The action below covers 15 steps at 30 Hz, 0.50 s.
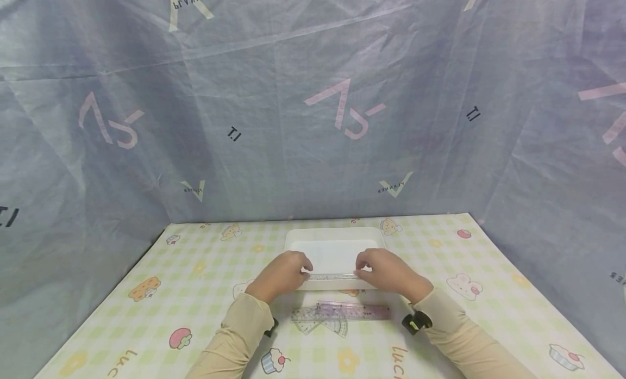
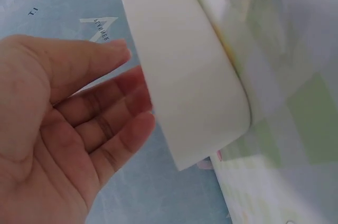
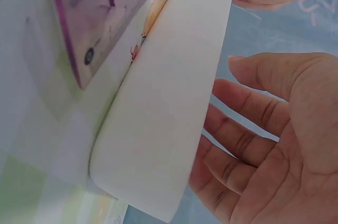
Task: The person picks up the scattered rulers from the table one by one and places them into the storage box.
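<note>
In the head view a clear ruler [image 1: 332,277] lies inside a white tray [image 1: 337,285], along its near wall. My left hand [image 1: 286,271] is at the ruler's left end and my right hand [image 1: 386,267] at its right end. In the left wrist view, the thumb of that hand stands apart from the fingers [image 2: 100,113], whose tips reach behind the tray wall. The right wrist view likewise has the fingers [image 3: 232,150] dipping behind the wall, thumb apart. The wall hides the ruler in both wrist views, so contact with it cannot be seen.
In front of the tray lie a purple-tinted ruler [image 1: 359,311], a clear set square [image 1: 304,325] and a clear protractor [image 1: 337,327], partly overlapping. A checked cloth [image 1: 195,303] covers the table. Grey-blue sheets [image 1: 274,167] hang behind and at both sides.
</note>
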Motion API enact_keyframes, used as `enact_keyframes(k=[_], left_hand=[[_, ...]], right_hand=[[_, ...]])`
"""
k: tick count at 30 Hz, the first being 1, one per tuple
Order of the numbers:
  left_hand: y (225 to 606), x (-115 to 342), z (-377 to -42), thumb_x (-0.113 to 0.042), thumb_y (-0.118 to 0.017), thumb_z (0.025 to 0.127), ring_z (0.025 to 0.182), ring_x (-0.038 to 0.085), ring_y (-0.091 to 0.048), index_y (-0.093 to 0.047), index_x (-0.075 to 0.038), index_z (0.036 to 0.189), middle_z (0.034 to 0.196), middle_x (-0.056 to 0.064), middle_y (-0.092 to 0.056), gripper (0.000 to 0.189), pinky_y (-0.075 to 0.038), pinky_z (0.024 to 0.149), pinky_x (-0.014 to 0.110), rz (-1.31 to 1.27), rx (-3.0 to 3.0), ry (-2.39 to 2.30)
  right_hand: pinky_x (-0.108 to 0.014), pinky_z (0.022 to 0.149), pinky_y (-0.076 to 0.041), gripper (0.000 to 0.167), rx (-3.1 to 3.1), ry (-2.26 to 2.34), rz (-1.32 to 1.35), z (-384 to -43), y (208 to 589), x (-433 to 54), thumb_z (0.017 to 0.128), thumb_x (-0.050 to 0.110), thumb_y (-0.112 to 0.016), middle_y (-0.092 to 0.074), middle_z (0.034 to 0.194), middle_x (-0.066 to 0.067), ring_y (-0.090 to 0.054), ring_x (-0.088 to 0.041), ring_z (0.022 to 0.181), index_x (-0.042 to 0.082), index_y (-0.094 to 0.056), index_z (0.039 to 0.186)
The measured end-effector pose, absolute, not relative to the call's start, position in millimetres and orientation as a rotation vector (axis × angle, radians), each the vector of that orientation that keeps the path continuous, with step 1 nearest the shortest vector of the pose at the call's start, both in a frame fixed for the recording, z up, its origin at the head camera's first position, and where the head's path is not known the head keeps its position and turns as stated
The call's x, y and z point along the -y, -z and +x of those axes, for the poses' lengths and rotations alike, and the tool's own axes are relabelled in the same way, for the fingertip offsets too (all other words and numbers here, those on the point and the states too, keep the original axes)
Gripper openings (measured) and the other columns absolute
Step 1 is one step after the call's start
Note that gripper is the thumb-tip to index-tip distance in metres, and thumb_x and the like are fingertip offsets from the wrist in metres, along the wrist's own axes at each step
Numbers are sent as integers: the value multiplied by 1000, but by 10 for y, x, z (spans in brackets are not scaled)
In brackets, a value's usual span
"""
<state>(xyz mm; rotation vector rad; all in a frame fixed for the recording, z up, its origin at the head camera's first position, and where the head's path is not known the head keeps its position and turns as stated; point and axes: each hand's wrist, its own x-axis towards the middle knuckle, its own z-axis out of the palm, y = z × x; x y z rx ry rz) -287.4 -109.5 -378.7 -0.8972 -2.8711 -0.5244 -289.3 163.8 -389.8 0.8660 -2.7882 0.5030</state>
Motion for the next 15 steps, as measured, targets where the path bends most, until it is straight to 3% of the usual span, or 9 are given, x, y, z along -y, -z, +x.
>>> enact_keyframes(k=[9,15], left_hand=[[3694,1120,-2837,-15,-71,92,82,13,-63,-74,-6,107,104,4,-72,18,-53,74,31,-941,2833,611],[3603,1077,-2780,-18,-73,90,84,16,-64,-75,-9,106,103,2,-72,18,-54,75,31,-998,2780,567]], right_hand=[[-39,81,-54,5,2757,-524,880,-2838,3758,-1644,91,22,-71,-68,87,9,-65,-17,88,18,-70,88],[-37,79,-54,5,2762,-543,919,-2773,3658,-1626,92,24,-71,-68,91,9,-65,-17,89,18,-71,93]])
